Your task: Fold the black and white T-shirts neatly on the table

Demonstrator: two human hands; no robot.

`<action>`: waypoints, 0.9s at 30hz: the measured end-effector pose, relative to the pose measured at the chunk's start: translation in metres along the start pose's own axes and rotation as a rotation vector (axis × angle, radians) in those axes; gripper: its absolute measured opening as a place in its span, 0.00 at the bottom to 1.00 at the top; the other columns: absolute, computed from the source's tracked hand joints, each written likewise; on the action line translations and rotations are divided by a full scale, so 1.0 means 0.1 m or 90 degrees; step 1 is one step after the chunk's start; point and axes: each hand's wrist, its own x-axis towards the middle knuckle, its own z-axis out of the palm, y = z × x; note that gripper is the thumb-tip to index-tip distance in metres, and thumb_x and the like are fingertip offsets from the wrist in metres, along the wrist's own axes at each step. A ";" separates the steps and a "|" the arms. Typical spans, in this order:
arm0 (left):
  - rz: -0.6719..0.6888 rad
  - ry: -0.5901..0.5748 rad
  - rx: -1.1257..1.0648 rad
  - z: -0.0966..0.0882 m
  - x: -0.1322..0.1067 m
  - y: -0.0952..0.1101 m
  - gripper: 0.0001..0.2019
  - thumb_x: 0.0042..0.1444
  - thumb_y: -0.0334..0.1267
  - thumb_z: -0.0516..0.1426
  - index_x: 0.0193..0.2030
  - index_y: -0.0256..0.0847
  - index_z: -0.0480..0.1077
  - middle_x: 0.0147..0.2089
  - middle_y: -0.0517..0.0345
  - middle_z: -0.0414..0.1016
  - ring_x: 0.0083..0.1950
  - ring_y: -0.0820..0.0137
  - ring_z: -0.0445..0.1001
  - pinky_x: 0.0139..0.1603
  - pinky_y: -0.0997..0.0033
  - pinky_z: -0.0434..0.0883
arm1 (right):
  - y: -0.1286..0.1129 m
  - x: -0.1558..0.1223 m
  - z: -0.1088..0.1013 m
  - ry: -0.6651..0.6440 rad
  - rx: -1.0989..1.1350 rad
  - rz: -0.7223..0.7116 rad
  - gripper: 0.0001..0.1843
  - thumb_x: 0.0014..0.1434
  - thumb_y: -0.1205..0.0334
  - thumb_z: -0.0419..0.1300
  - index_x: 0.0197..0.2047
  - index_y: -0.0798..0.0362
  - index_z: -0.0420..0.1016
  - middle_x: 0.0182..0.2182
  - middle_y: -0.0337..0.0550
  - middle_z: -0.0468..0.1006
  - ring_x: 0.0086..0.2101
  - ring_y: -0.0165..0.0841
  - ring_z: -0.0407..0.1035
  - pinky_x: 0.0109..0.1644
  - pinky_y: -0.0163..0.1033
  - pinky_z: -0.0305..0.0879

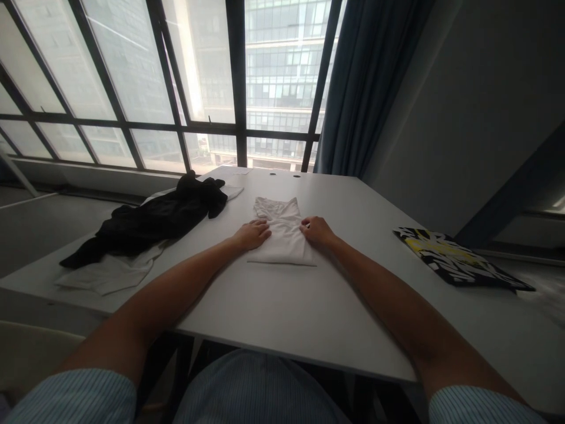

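Note:
A folded white shirt (pixel 285 238) lies as a near-rectangle in the middle of the white table, slightly creased near its far end. My left hand (pixel 252 234) rests on its left edge, palm down with the fingers stretched out over the cloth. At the right edge is my right hand (pixel 318 230), its fingers curled and seeming to pinch the side of the shirt. The exact grip of those fingertips is hard to see.
On the left of the table (pixel 265 306) lies a heap of black clothing (pixel 154 221) over white cloth (pixel 110 274). A black, white and yellow patterned garment (pixel 459 258) lies flat at the right. Windows and a dark blue curtain (pixel 362 82) stand beyond the far edge.

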 end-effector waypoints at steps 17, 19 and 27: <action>-0.009 -0.044 0.059 -0.04 -0.15 0.33 0.29 0.72 0.45 0.41 0.74 0.32 0.56 0.78 0.37 0.47 0.79 0.55 0.44 0.75 0.44 0.43 | -0.39 -0.21 0.04 0.027 -0.101 -0.097 0.26 0.71 0.57 0.49 0.67 0.58 0.68 0.66 0.58 0.68 0.62 0.48 0.65 0.66 0.46 0.59; 0.052 -0.041 0.028 0.05 -0.18 0.46 0.29 0.72 0.45 0.41 0.73 0.33 0.56 0.78 0.37 0.50 0.79 0.55 0.46 0.76 0.47 0.46 | -0.46 -0.24 0.19 -0.011 -0.086 -0.145 0.27 0.72 0.57 0.47 0.69 0.60 0.66 0.68 0.59 0.65 0.65 0.48 0.61 0.69 0.48 0.55; -0.020 -0.145 0.034 0.12 -0.18 0.61 0.35 0.71 0.52 0.38 0.77 0.32 0.48 0.80 0.39 0.41 0.80 0.55 0.40 0.77 0.51 0.43 | -0.36 -0.19 0.48 -0.114 -0.079 -0.152 0.33 0.73 0.52 0.43 0.73 0.62 0.59 0.72 0.58 0.56 0.72 0.45 0.49 0.75 0.50 0.43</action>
